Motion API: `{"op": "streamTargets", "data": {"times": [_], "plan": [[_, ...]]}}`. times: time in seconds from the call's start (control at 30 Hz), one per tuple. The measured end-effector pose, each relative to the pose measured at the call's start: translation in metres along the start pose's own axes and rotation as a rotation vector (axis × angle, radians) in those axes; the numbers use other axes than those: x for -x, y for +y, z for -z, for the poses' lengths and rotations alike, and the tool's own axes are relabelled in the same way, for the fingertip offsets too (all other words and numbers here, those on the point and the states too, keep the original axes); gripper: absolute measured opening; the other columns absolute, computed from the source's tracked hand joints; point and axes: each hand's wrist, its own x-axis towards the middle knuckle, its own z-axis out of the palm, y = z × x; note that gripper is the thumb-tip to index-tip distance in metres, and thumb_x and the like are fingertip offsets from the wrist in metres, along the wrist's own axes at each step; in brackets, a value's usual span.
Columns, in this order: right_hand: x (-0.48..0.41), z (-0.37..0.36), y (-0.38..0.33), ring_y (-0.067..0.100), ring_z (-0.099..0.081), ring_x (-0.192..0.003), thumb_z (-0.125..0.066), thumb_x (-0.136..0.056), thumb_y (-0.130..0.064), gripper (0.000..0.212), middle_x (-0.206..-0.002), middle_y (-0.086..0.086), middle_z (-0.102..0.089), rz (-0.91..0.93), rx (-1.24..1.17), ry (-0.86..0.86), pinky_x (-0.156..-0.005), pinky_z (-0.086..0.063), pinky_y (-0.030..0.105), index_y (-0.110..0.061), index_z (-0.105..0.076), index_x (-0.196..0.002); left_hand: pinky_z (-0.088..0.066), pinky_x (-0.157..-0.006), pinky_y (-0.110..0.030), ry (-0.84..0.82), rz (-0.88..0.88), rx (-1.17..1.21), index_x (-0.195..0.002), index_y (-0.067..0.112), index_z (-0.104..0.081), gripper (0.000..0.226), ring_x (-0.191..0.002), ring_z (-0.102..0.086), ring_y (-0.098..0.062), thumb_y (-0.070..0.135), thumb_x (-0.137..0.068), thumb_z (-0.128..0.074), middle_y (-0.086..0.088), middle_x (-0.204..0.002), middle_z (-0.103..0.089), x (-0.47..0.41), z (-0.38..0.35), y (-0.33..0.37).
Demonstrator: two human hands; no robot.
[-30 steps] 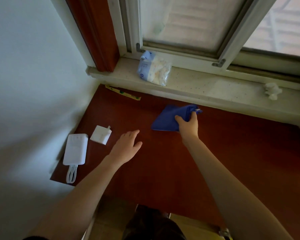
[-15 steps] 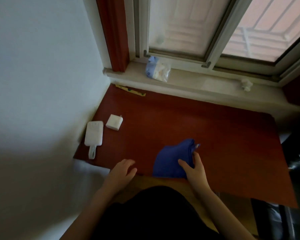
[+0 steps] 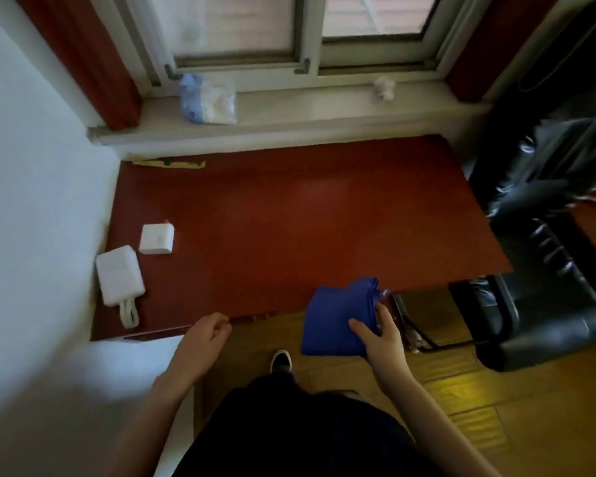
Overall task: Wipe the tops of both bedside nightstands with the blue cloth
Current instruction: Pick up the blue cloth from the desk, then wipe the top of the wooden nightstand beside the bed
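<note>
Right hand [image 3: 382,339] fingers grip the folded blue cloth [image 3: 338,318] overhanging the tabletop [image 3: 289,218] front edge; left hand [image 3: 203,342] fingers curl loosely, empty.

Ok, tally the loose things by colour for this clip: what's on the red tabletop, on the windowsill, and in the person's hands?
White: 3 - power bank, charger, crumpled tissue
Blue: 1 - cloth held in the right hand
Blue and white: 1 - plastic bag on the windowsill
Yellow: 1 - strip at the tabletop's far edge
Total: 6
</note>
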Motion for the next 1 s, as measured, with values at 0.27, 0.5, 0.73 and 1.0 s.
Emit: {"op": "streamTargets", "data": {"times": [0.27, 0.5, 0.73, 1.0], "plan": [[0.078, 0.119, 0.046, 0.02, -0.071, -0.086, -0.065, -0.089, -0.009, 0.038, -0.104, -0.001, -0.068, 0.034, -0.246, 0.373, -0.068, -0.06, 0.033, -0.039, -0.053, -0.108, -0.044, -0.082, -0.025, -0.279, -0.284, -0.222, -0.129, 0.022, -0.053, 0.035, -0.107, -0.054, -0.009, 0.039, -0.1, -0.042, 0.012, -0.118, -0.051, -0.015, -0.075, 0.129], [0.203, 0.237, 0.166, 0.016, -0.071, -0.085, -0.064, -0.088, -0.005, 0.03, -0.1, 0.001, -0.071, -0.05, -0.441, 0.746, -0.069, -0.057, 0.03, -0.025, -0.059, -0.11, -0.043, -0.079, -0.02, -0.549, -0.483, -0.437, -0.126, 0.021, -0.056, 0.033, -0.105, -0.052, -0.007, 0.037, -0.1, -0.043, 0.005, -0.123, -0.057, 0.059, -0.231, 0.19], [0.298, 0.315, 0.262, 0.009, -0.064, -0.091, -0.061, -0.088, -0.001, 0.035, -0.102, -0.005, -0.065, -0.14, -0.613, 1.079, -0.069, -0.049, 0.022, -0.019, -0.054, -0.117, -0.044, -0.071, -0.016, -0.739, -0.592, -0.55, -0.111, 0.026, -0.06, 0.017, -0.103, -0.056, -0.008, 0.03, -0.099, -0.048, 0.005, -0.113, -0.059, 0.127, -0.355, 0.241], [0.267, 0.404, 0.271, 0.024, -0.066, -0.105, -0.063, -0.086, -0.002, 0.041, -0.112, 0.007, -0.069, -0.099, -0.692, 1.08, -0.09, -0.054, 0.044, -0.016, -0.056, -0.124, -0.043, -0.079, -0.024, -0.661, -0.586, -0.591, -0.113, 0.022, -0.062, 0.021, -0.103, -0.051, -0.01, 0.028, -0.099, -0.047, 0.006, -0.111, -0.059, 0.127, -0.418, 0.304]]}}
